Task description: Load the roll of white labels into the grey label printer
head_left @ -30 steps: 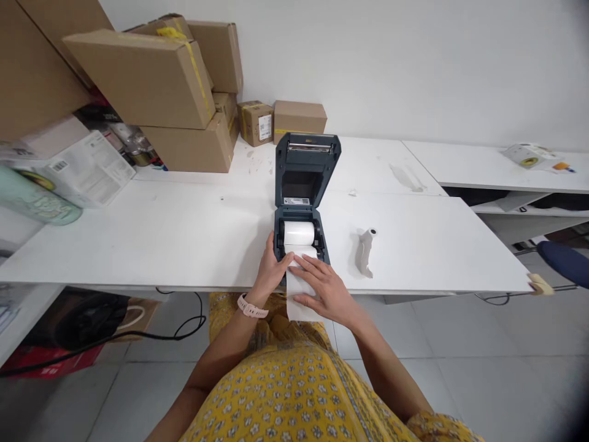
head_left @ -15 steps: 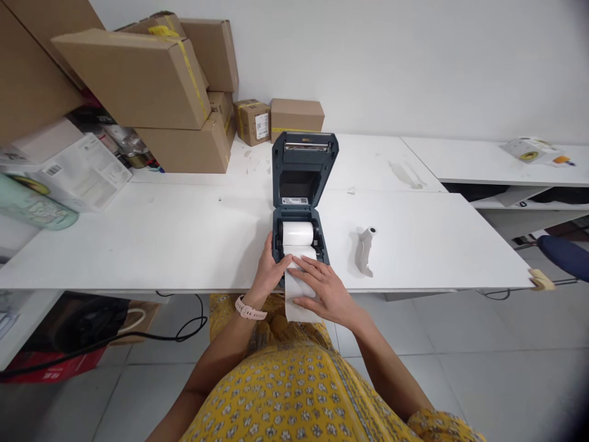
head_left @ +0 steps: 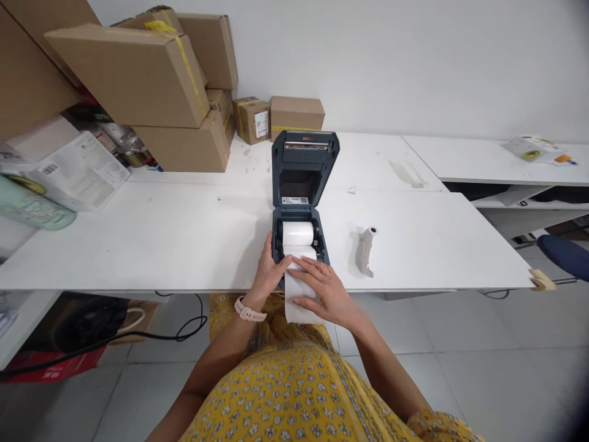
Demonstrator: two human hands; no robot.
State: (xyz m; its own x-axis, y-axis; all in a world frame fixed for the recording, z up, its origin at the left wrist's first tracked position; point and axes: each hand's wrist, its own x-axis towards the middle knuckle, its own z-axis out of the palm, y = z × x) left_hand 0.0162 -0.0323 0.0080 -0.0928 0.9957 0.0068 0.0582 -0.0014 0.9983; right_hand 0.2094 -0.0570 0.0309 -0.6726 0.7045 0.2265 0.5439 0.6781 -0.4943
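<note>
Label roll (head_left: 298, 233) is seated in the open label printer (head_left: 301, 164) near the front edge of the desk (head_left: 207, 245), its paper strip (head_left: 297, 310) hung past that edge. Onto the strip the right hand (head_left: 329, 294) is laid, fingers spread; whether anything is pinched by the left hand (head_left: 267, 273), at the printer's left side, cannot be told. Probably limp and easily creased, the strip is best held by its sides.

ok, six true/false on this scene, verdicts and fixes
1. A white roll sits in the label printer. True.
2. The printer is closed. False: its lid stands open.
3. A curled paper scrap lies on the table. True.
4. The scrap is left of the printer. False: right of it.
5. The right wrist wears something pink. False: the pink wristband is on the left.
6. The right hand lies over a paper strip. True.
</note>
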